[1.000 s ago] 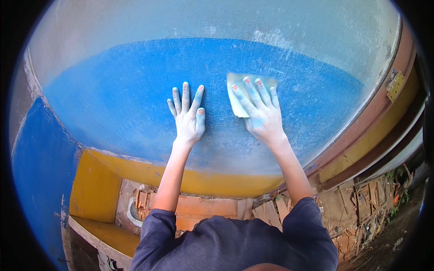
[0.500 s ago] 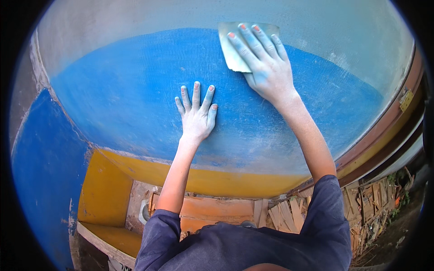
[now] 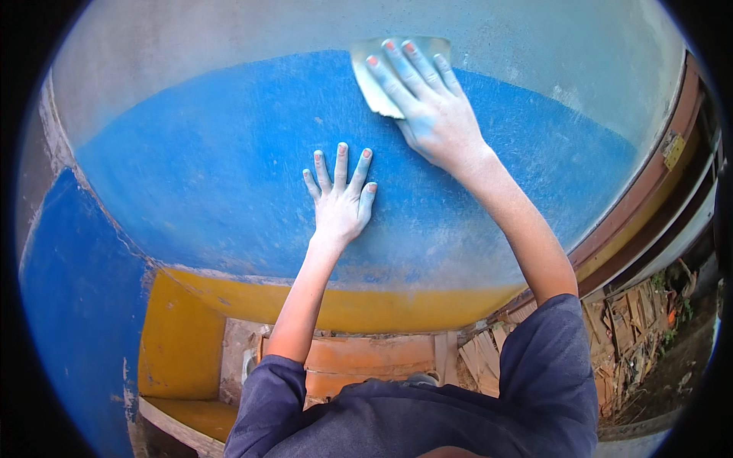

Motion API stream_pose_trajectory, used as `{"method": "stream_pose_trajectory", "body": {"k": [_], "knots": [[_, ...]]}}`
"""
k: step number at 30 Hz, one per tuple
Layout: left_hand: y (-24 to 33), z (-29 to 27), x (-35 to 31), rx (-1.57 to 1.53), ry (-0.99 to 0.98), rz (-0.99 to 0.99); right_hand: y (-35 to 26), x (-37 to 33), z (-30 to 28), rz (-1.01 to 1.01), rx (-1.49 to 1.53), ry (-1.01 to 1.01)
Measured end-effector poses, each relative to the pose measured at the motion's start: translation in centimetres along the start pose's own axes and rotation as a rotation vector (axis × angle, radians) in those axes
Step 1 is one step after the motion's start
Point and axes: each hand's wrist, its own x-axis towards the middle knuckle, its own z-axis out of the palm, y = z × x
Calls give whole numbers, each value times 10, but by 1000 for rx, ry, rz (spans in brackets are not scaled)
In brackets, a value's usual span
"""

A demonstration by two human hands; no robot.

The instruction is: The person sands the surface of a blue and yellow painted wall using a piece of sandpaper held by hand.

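1. We see the right hand point(image 3: 443, 126) near the top middle of the picture, lying flat with its fingers stretched out over a thin, pale green sheet point(image 3: 372, 90).
2. The sheet is between those fingers and the wall point(image 3: 229, 175). It sits across the line where the blue paint point(image 3: 191, 206) meets the grey paint point(image 3: 221, 38).
3. One second ago, we saw that hand and the sheet lower down, all on the blue. Half a second ago they were already up high, and now they show a little more to the left in the picture.
4. We see the left hand point(image 3: 341, 210) open and flat on the blue, near the middle, with its fingers spread apart and nothing in it. It shows a bit more to the right than it did one second ago.
5. Both hands look pale and dusty, with bluish fingers.
6. Under the blue paint we see a yellow band point(image 3: 382, 309), and below that, orange boards point(image 3: 370, 351).
7. A dark shirt point(image 3: 427, 416) fills the bottom middle. A small yellowish hinge point(image 3: 673, 151) is at the right side.
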Motion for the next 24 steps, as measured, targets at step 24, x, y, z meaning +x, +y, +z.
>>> {"method": "stream_pose_trajectory", "body": {"k": [24], "knots": [[168,68,-12,-257,-38,-236,129,-170,-17,-234,100,-170]]}}
